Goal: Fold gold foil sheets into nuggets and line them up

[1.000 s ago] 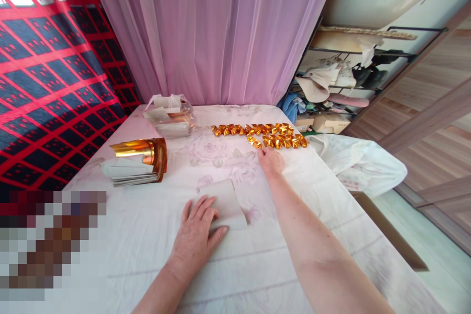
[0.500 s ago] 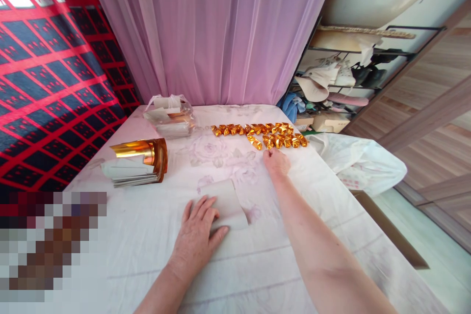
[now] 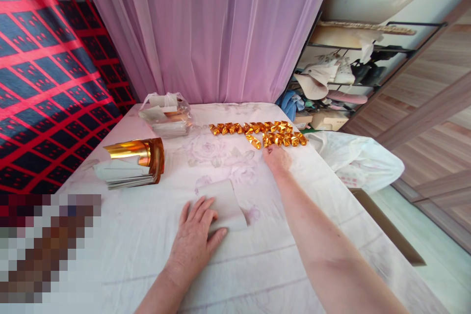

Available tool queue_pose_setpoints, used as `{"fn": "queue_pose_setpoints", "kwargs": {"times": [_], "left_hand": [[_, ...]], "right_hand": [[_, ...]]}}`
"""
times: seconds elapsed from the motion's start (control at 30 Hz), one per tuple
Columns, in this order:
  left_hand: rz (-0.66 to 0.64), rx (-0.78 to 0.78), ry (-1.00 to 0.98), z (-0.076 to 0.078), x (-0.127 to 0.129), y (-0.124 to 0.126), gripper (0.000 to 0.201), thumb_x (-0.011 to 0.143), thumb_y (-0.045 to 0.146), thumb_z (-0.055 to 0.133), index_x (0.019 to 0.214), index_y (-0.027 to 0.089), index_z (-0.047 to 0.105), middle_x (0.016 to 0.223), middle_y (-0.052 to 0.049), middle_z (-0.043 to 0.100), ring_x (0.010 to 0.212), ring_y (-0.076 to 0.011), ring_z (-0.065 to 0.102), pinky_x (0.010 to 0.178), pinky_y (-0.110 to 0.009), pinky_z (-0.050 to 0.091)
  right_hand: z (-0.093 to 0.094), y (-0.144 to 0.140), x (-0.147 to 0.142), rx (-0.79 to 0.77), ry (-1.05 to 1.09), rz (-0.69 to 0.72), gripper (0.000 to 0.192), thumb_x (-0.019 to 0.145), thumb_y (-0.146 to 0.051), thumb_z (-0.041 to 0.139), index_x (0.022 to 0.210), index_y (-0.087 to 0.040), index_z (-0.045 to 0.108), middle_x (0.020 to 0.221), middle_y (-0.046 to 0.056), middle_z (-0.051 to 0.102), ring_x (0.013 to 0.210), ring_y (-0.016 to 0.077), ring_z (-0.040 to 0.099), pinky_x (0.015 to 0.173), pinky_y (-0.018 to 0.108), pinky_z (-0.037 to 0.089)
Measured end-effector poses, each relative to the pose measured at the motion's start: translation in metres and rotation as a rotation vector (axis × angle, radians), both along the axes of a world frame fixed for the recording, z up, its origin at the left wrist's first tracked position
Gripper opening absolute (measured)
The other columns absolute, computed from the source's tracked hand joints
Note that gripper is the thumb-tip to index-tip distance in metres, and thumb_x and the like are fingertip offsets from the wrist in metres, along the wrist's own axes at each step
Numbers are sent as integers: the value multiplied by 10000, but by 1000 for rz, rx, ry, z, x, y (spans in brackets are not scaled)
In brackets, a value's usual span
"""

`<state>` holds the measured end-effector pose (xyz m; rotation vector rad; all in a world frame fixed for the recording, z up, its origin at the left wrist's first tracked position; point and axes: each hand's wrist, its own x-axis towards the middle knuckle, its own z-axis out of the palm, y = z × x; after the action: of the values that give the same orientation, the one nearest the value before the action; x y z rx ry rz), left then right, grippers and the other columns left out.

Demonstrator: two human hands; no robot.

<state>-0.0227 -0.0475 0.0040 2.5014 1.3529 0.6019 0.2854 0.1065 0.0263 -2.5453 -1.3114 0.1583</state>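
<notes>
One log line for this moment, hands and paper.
left hand flat on grey sheet | right hand by gold folded pieces | foil stack at left

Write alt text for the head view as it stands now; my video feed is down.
The left hand lies flat on a grey paper sheet on a white floral cloth, while the right hand reaches out to rows of folded gold foil pieces. A stack of gold foil sheets lies to the left, before a pink curtain.

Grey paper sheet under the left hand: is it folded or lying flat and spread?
Spread flat: the paper sheet lies single-layered on the cloth, left hand pressing it.
</notes>
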Motion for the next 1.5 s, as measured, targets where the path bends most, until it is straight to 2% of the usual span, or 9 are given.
{"fn": "queue_pose_setpoints", "kwargs": {"times": [0.13, 0.47, 0.73, 0.83, 0.97, 1.13, 1.3, 1.5], "left_hand": [[-1, 17, 2, -1, 0, 0, 156, 877, 376, 606, 933, 235, 569, 1367, -101, 592, 1330, -321, 476, 1106, -612, 320], [-1, 16, -5, -2, -1, 0, 157, 880, 373, 604, 943, 234, 570, 1372, -105, 586, 1334, -315, 473, 1125, -606, 293], [1, 17, -1, -1, -1, 0, 146, 874, 364, 610, 939, 241, 565, 1371, -97, 589, 1328, -323, 479, 1104, -616, 321], [1, 4, 14, 0, 0, 0, 148, 876, 369, 605, 935, 241, 561, 1372, -97, 590, 1329, -328, 479, 1090, -632, 329], [4, -4, 29, 0, 0, 0, 154, 883, 377, 595, 940, 238, 560, 1377, -103, 585, 1335, -331, 472, 1088, -643, 323], [-4, 11, 19, 0, -1, 0, 143, 883, 365, 600, 932, 238, 559, 1373, -101, 589, 1330, -325, 477, 1091, -621, 331], [-2, 10, 23, -1, -1, -1, 142, 886, 365, 595, 944, 242, 552, 1387, -96, 579, 1338, -329, 469, 1090, -638, 320], [3, 12, 19, -1, 0, 0, 138, 881, 354, 602, 941, 240, 554, 1378, -97, 585, 1334, -327, 473, 1095, -625, 319]], "right_hand": [[-1, 1, 1, 2, -3, -8, 461, 935, -504, 411, 1081, -208, 733, 1079, 139, 717, 985, 266, 665, 814, 341, 481], [-3, 9, 3, 0, -43, 8, 410, 932, -410, 424, 1076, -191, 740, 1054, 160, 722, 980, 272, 672, 804, 338, 472], [-3, 4, 1, 8, -46, 10, 432, 949, -466, 406, 1052, -210, 738, 1022, 132, 731, 939, 253, 675, 773, 320, 469], [-4, -1, -2, 20, -57, 37, 449, 967, -489, 372, 1045, -229, 730, 1018, 105, 732, 933, 241, 672, 767, 313, 468], [-5, -2, -8, 32, -93, 105, 421, 942, -529, 437, 1012, -236, 731, 1041, 92, 727, 957, 242, 663, 795, 313, 467], [-3, 5, -13, 9, -117, 151, 358, 939, -439, 467, 992, -225, 749, 1028, 109, 732, 953, 248, 667, 807, 323, 469], [-2, 8, -13, -12, -120, 121, 345, 936, -374, 453, 1033, -229, 751, 1030, 117, 736, 954, 251, 673, 803, 325, 473], [-2, 12, -11, -23, -101, 54, 385, 933, -392, 433, 1025, -218, 764, 1019, 127, 742, 939, 253, 679, 763, 313, 477]]}}
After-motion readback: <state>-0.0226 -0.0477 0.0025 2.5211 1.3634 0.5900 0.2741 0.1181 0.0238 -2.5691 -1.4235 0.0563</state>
